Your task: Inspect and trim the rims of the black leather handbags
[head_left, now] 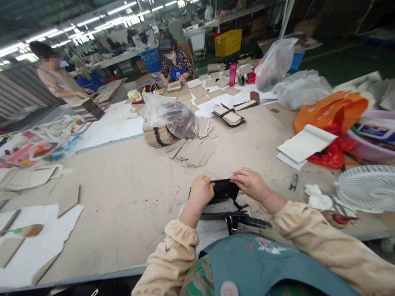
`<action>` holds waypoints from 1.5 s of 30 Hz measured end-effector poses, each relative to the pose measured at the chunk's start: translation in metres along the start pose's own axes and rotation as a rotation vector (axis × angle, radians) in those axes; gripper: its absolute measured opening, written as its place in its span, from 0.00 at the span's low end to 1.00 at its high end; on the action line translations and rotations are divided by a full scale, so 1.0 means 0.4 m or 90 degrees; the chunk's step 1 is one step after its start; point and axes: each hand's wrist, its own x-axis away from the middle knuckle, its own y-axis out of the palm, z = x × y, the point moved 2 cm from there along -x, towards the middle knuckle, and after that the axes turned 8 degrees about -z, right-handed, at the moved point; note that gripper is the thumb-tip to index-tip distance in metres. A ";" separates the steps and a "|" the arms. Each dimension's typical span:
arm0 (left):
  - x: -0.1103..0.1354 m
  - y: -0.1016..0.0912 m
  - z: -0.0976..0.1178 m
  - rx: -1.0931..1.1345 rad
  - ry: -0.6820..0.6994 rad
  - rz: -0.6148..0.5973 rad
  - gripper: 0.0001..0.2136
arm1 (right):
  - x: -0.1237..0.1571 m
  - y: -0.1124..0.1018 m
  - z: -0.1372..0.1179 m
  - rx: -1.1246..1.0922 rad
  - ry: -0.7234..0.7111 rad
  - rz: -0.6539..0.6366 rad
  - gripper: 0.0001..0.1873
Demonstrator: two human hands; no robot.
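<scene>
Close in front of my body, a black leather-like piece point(224, 190) is held up between my two hands. My left hand point(202, 191) is closed on its left end, fingers curled. At the upper right edge, my right hand point(250, 184) pinches it between thumb and fingers. A thin black strip hangs from its right side. Just below, nearer my apron, lies a black strap-like item point(218, 216) with gold-coloured metal fittings point(232, 224). Whether it is joined to the held piece I cannot tell.
Ahead stand bundled beige boards point(157, 135) beside a plastic bag point(173, 116). A white fan cover point(380, 189), a notepad point(306, 143) and a lilac basin point(381, 148) are to the right. A brush point(30, 230) lies left. Co-workers are across the table.
</scene>
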 end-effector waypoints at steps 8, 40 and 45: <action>-0.011 0.000 -0.003 0.010 -0.010 -0.019 0.09 | -0.003 -0.011 -0.017 0.142 -0.005 -0.021 0.13; -0.014 -0.009 0.006 0.003 -0.043 -0.037 0.10 | -0.026 0.010 -0.031 0.165 0.033 0.001 0.11; -0.016 0.000 0.000 -0.002 -0.035 -0.027 0.10 | -0.029 0.022 -0.030 0.124 0.058 0.012 0.10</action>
